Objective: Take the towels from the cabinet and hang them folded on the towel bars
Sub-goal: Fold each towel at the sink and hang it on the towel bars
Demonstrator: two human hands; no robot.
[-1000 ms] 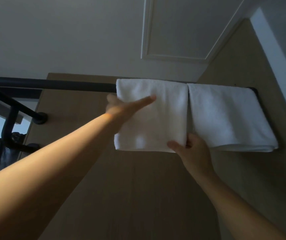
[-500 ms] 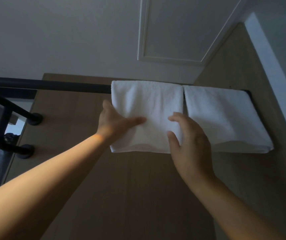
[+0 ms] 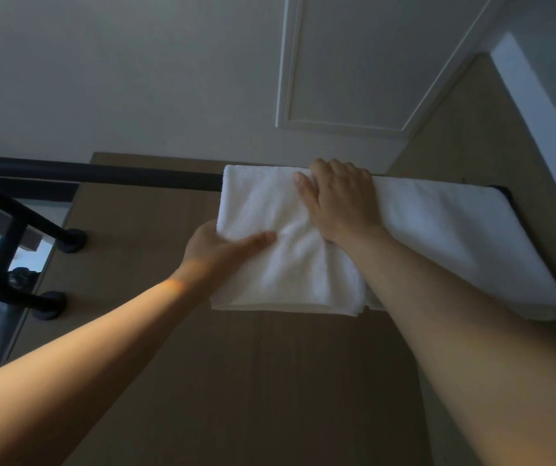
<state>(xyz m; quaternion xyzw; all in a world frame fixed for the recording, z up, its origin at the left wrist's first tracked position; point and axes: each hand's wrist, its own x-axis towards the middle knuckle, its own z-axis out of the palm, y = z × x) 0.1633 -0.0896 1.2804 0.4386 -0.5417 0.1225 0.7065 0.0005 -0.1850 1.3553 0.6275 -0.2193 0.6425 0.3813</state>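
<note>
I am looking up at the black towel bar (image 3: 101,174), which runs across a wood panel (image 3: 175,381). Two folded white towels hang over it side by side. The left towel (image 3: 270,280) is draped near the bar's middle. The right towel (image 3: 455,250) covers the bar's right end, and their inner edges meet behind my right forearm.

My left hand (image 3: 214,252) pinches the left towel's left edge, with the thumb laid across the front face and the fingers tucked out of sight behind it. My right hand (image 3: 340,203) lies palm-flat on the upper right part of the same towel, thumb spread wide. Its fingers bend over the top fold, so I cannot tell whether they clasp the bar.

At the bar's left end, round black wall mounts (image 3: 73,240) meet the panel.
</note>
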